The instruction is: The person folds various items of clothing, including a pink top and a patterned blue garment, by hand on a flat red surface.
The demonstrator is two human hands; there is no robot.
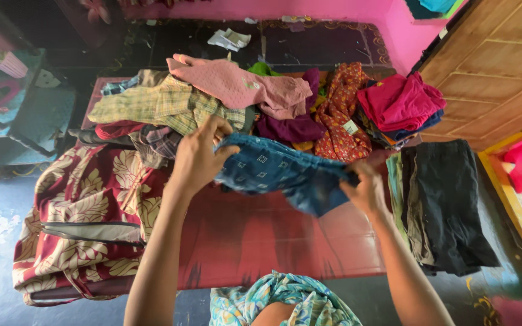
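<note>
2 hands (pixel 197 158) (pixel 367 192) gripping blue patterned garment (pixel 279 172), right fingertips hidden in folds.

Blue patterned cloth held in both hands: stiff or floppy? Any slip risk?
Likely floppy: the blue patterned cloth sags and creases between the left hand and right hand. Probably light, since pinched edges carry it. Slip seems unlikely; the weave looks matte, not glossy.

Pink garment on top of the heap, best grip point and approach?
Pinch the pink garment at its free left end, coming from above left. That end lies uppermost and uncovered on the checked cloth, while its right side bunches into the maroon cloth, so it may snag.
</note>
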